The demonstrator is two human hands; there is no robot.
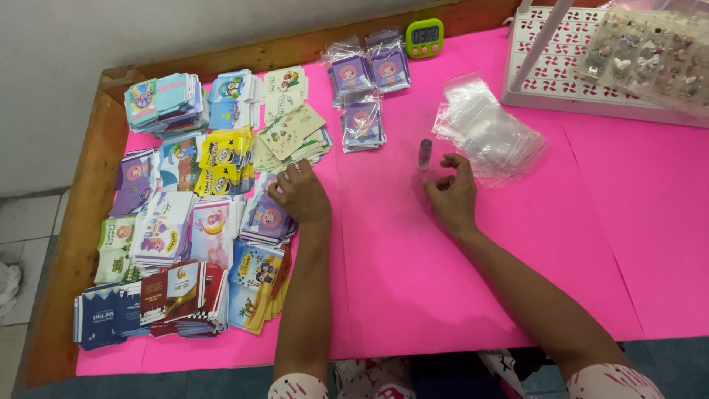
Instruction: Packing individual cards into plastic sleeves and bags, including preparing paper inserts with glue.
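Observation:
My left hand (299, 193) rests on a stack of small printed cards with a purple cartoon figure (267, 218), fingers touching its top card. My right hand (451, 193) lies on the pink table cover (413, 281) with fingers curled and holds nothing. Just beyond it stands a small dark cylinder (424, 154), upright. A pile of clear plastic sleeves (487, 131) lies to the right of that cylinder.
Several stacks of colourful cards (185, 222) fill the left side. Sleeved purple cards (365, 89) lie at the back, next to a green digital timer (425, 37). A white perforated tray (561, 66) and a clear compartment box (650, 52) sit back right. A wooden rim (74, 222) edges the table.

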